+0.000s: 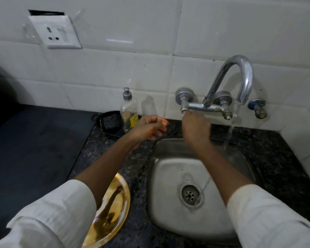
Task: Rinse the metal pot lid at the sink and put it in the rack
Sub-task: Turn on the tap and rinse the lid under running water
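A round golden metal lid (pixel 113 206) lies flat on the dark granite counter, left of the steel sink (pixel 170 208) and partly under my left forearm. My right hand (pixel 195 128) is closed on the left tap knob (pixel 183 109) of the wall faucet (pixel 240 81). Water runs from the spout into the basin at the back right. My left hand (pixel 148 128) hovers over the counter behind the sink's left corner, fingers loosely curled, holding nothing. No rack is in view.
A clear soap bottle (pixel 128 111) with a grey cap stands against the tiled wall. Beside it sits a small black pan (pixel 108 123). A dark stove surface (pixel 34 149) fills the left. A blue valve (pixel 257 107) sticks out right of the faucet.
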